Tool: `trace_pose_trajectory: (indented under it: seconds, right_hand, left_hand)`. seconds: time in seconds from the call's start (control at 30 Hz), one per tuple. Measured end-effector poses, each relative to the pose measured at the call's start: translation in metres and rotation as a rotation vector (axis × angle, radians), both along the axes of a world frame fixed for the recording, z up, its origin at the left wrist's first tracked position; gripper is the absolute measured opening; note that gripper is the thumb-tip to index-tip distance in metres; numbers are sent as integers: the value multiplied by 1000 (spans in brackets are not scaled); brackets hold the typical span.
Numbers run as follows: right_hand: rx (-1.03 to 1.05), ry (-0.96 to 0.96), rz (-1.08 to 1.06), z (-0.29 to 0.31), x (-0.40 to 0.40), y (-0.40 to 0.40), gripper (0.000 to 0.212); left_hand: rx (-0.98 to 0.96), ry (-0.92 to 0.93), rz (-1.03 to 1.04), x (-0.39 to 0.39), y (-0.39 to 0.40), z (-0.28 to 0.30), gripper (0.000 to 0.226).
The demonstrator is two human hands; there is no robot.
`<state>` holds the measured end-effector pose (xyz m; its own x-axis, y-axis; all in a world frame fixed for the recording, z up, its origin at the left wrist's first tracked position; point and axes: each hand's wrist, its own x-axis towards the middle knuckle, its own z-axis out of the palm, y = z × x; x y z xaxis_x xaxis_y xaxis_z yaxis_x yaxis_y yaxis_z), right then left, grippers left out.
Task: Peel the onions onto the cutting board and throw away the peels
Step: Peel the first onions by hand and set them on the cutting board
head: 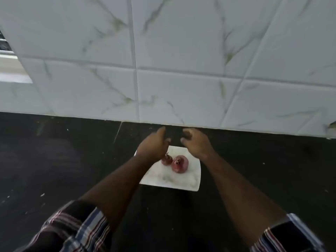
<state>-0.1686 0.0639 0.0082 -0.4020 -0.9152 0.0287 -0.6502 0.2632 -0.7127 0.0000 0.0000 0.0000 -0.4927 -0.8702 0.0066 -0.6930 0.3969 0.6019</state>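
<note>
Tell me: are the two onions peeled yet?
Unpeeled: both onions show reddish skin with dry tips, lying on the cutting board; neither hand touches them.

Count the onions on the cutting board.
2. The smaller onion sits toward the board's left, partly behind the left hand. The larger onion lies just right of it, near the middle of the cutting board. The hand could hide another.

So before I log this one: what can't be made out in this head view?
- Smaller onion: its left side is hidden by the left hand.
- Cutting board: its left edge is covered by the left forearm.
- Fingertips of both hands, including the right hand: motion-blurred, so whether they pinch anything is unclear.
- Bin for peels: not in view.
- Top-left object: cut off by the frame edge.
</note>
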Motion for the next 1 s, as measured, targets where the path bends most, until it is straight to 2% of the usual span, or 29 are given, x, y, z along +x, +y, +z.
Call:
trace_pose_trajectory:
  seconds: [0.1, 0.13, 0.2, 0.33, 0.47, 0.6, 0.67, 0.8, 0.9, 1.0]
  right_hand:
    - [117, -226, -5, -53, 1, 28, 55]
    - [120, -268, 31, -68, 4, 38, 59]
    - [79, -267, 62, -91, 8, 46, 68]
    - [-12, -123, 30, -114, 10, 49, 79]
    - [-68, -194, -18, -121, 3, 51, 63]
    - [-73, -390, -69, -118, -6, 56, 49]
    - [-66, -448, -98, -121, -9, 63, 44]
    - [-39, -445, 10, -120, -8, 73, 66]
    - [3, -466, 74, -114, -4, 71, 56]
    - [-4, -480, 17, -110, 3, 79, 54]
  left_hand:
    - [206, 51, 46, 10, 16, -44, 27]
    - [286, 77, 35, 14, 25, -58, 26]
    - [363, 120, -5, 14, 36, -77, 34]
    - [466, 210, -29, 8, 50, -97, 54]
    - [543, 239, -34, 4, 51, -111, 72]
    - [661, 428, 6, 1, 52, -107, 64]
    - [659, 487, 23, -1, 56, -105, 59]
    - [585, 502, 54, -3, 62, -103, 67]
    - [595, 531, 91, -2, 62, -101, 68]
    - [604, 526, 87, 0, 65, -97, 67]
